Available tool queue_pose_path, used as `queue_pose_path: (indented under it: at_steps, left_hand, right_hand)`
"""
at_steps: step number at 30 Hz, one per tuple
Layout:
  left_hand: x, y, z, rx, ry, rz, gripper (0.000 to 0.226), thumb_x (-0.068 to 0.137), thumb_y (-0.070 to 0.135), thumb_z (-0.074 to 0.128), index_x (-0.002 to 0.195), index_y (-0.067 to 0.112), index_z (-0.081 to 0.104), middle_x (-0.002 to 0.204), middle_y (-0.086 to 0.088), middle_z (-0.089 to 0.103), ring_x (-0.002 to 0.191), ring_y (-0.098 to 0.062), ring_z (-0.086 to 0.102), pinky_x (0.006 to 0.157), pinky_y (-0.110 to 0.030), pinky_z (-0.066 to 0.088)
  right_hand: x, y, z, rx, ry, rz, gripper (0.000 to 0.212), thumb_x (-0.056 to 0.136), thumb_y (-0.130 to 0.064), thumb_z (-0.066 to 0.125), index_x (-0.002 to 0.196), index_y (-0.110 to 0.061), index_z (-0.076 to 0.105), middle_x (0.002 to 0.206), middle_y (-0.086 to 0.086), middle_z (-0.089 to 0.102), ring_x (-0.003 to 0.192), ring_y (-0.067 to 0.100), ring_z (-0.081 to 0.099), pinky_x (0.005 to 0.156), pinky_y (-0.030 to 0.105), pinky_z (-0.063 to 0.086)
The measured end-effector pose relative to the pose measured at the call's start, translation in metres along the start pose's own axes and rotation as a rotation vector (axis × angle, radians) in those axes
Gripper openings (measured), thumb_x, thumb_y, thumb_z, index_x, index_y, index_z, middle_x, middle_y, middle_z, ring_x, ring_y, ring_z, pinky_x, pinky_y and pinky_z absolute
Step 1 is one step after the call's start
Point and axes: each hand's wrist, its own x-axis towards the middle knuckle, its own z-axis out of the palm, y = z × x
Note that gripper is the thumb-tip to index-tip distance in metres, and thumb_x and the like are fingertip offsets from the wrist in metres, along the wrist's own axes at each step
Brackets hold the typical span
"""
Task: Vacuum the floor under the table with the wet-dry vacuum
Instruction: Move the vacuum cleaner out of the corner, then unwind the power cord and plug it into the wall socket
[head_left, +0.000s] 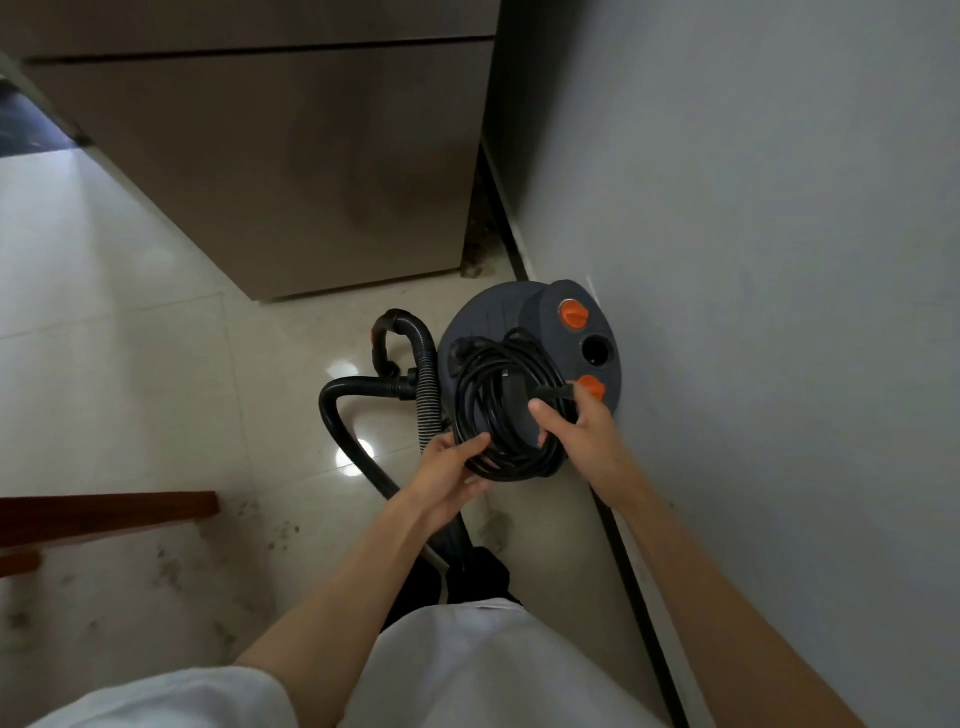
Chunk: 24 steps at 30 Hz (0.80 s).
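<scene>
1. The wet-dry vacuum (524, 332), a round grey canister with orange knobs on its lid, stands on the pale tiled floor (130, 364) right against the grey wall (753, 260).
2. A black power cord (506, 400) lies coiled in a bundle on top of the lid.
3. The left hand (452, 478) holds the near-left edge of the coil, its thumb curled over the loops and its fingers underneath.
4. The right hand (571, 431) grips the right side of the coil, thumb across the strands, and a cord end sticks out between its fingers.
5. The black ribbed hose (426, 374) rises beside the canister's left side, and a smooth black tube (353, 441) loops over the floor toward the person.
6. A brown cabinet (291, 171) stands behind the vacuum, just apart from it.
7. A reddish wooden edge (104, 512) shows at the lower left, above speckled dirt on the tiles.
</scene>
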Motion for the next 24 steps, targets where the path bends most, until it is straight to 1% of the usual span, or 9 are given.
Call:
queue_pose_path:
  at_steps: [2,5,9,12,14,16,19,22,24]
  left_hand:
    - [0.002,0.006,0.004,0.036,0.053,0.06,0.032,0.091,0.005,0.056,0.122,0.0,0.047,0.107,-0.017,0.065,0.088,-0.022,0.068,0.064,-0.03,0.056]
    - [-0.001,0.021,0.012,0.268,0.142,0.216,0.045,0.089,0.007,0.06,0.126,0.018,0.037,0.11,-0.007,0.061,0.099,-0.023,0.063,0.08,-0.038,0.055]
    - [-0.007,0.042,0.016,0.445,0.166,0.351,0.053,0.09,0.013,0.061,0.136,0.018,0.036,0.117,-0.006,0.057,0.104,-0.019,0.059,0.088,-0.031,0.052]
    - [-0.008,0.052,0.017,0.616,0.232,0.417,0.061,0.087,0.036,0.062,0.141,0.019,0.037,0.133,-0.005,0.049,0.124,-0.019,0.047,0.106,-0.041,0.041]
    - [-0.013,0.053,0.022,0.767,0.295,0.533,0.053,0.089,0.042,0.057,0.135,0.019,0.046,0.136,-0.004,0.044,0.13,-0.019,0.038,0.112,-0.036,0.031]
    - [-0.022,0.054,0.031,0.852,0.258,0.633,0.04,0.094,0.037,0.051,0.127,0.016,0.055,0.13,-0.003,0.047,0.128,-0.016,0.038,0.107,-0.026,0.03]
    - [-0.035,0.057,0.042,0.741,0.13,0.592,0.041,0.093,0.037,0.051,0.125,0.011,0.056,0.115,0.001,0.061,0.109,-0.01,0.056,0.09,-0.017,0.045]
    - [-0.038,0.059,0.042,0.646,0.134,0.556,0.032,0.094,0.031,0.054,0.116,0.009,0.06,0.098,0.004,0.066,0.091,-0.005,0.062,0.074,-0.01,0.049]
    - [-0.038,0.059,0.04,0.602,0.11,0.509,0.029,0.096,0.03,0.05,0.111,0.009,0.063,0.096,-0.004,0.068,0.09,-0.013,0.066,0.076,-0.018,0.053]
  right_hand:
    - [0.0,-0.008,-0.004,-0.002,-0.009,-0.015,0.011,0.094,-0.012,0.057,0.087,-0.02,0.053,0.067,0.001,0.056,0.053,0.0,0.055,0.059,0.012,0.046]
    - [0.001,-0.015,-0.007,0.046,-0.026,0.007,0.011,0.096,-0.011,0.052,0.087,-0.016,0.055,0.071,0.0,0.058,0.063,0.006,0.057,0.067,0.018,0.048]
    - [0.0,-0.026,-0.01,0.429,-0.062,0.066,0.027,0.099,-0.002,0.036,0.087,-0.008,0.06,0.074,0.004,0.061,0.072,0.013,0.059,0.071,0.025,0.05]
    - [-0.004,-0.033,-0.011,0.526,-0.145,0.064,0.031,0.099,0.0,0.032,0.1,-0.007,0.062,0.083,0.005,0.067,0.081,0.012,0.065,0.077,0.023,0.053]
    - [-0.003,-0.035,-0.008,0.527,-0.185,0.068,0.03,0.099,0.0,0.034,0.108,-0.01,0.061,0.092,0.004,0.07,0.09,0.012,0.066,0.081,0.024,0.053]
    - [0.0,-0.035,-0.004,0.462,-0.226,0.079,0.032,0.098,-0.001,0.04,0.124,-0.009,0.056,0.11,0.006,0.068,0.106,0.015,0.064,0.093,0.03,0.051]
    - [0.0,-0.035,-0.002,0.341,-0.279,0.125,0.048,0.096,0.0,0.045,0.142,-0.013,0.04,0.132,0.009,0.058,0.12,0.017,0.056,0.106,0.037,0.042]
    - [-0.004,-0.038,-0.003,0.257,-0.247,0.102,0.042,0.095,0.005,0.047,0.135,-0.009,0.049,0.12,0.013,0.064,0.106,0.013,0.064,0.09,0.024,0.052]
    - [-0.004,-0.038,-0.004,0.242,-0.185,0.095,0.033,0.092,0.007,0.051,0.124,-0.001,0.058,0.106,0.016,0.069,0.09,0.012,0.069,0.077,0.02,0.056]
